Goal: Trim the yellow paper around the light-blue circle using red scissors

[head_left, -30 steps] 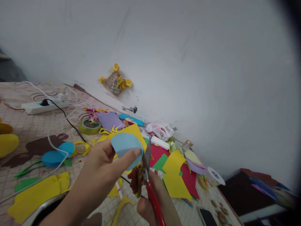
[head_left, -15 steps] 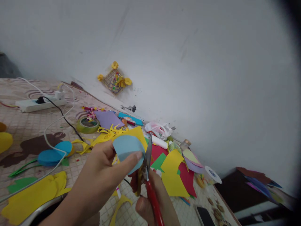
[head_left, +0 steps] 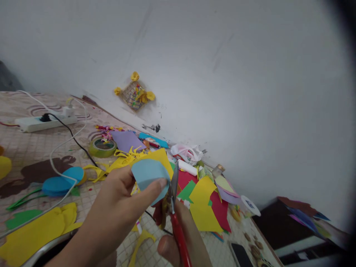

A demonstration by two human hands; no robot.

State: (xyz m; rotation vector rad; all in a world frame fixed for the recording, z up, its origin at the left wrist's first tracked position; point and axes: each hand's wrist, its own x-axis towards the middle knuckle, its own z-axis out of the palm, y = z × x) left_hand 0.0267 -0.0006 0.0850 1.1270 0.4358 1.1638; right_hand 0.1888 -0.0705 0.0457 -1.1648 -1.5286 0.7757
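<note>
My left hand (head_left: 125, 207) pinches a light blue paper piece (head_left: 148, 171) with a rounded edge between thumb and fingers. In my right hand (head_left: 178, 237) is a pair of scissors (head_left: 178, 231) with a red handle, its blades pointing up and away from me. The blades stand at the paper's right edge, close to my left thumb tip. Whether they bite into the paper is hard to tell. My right fingers are partly hidden behind the scissors and the paper.
Yellow paper sheets (head_left: 204, 204) and red paper (head_left: 222, 213) lie beyond my right hand. A tape roll (head_left: 102, 148), blue paper circles (head_left: 57, 185) and a power strip (head_left: 41, 123) with cables are on the left. A phone (head_left: 241, 255) lies near the right table edge.
The view has shifted slightly, so the table things sit a little further left. Both hands keep nearly the same pose, with the paper and scissors still held.
</note>
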